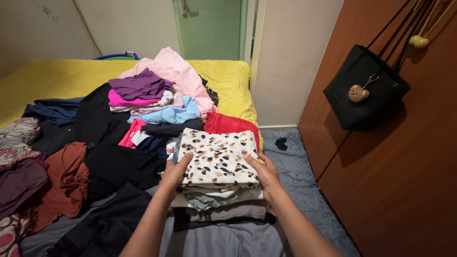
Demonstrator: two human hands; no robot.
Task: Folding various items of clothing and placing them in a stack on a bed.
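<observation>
- Spotted cloth (218, 157), folded, tops a stack of folded clothes (223, 202) at the bed's near edge, 6 o'clock in the head view.
- Left hand (174, 173): fingers together, flat on the cloth's 9 o'clock edge.
- Right hand (264, 172): fingers together, gripping the 3 o'clock edge.
- Loose clothes (143, 102) heaped at 11 o'clock on the yellow bedspread (57, 78).
- Black bag (364, 90) hangs at 2 o'clock on the wooden wardrobe (404, 181).

Soft, even indoor light falls from above, keeping the frame's centre bright and sharp, while the black bag (364, 90) at upper right casts a diffuse shadow on the wooden wardrobe (404, 181), and wide-angle distortion bends the frame's edges.
</observation>
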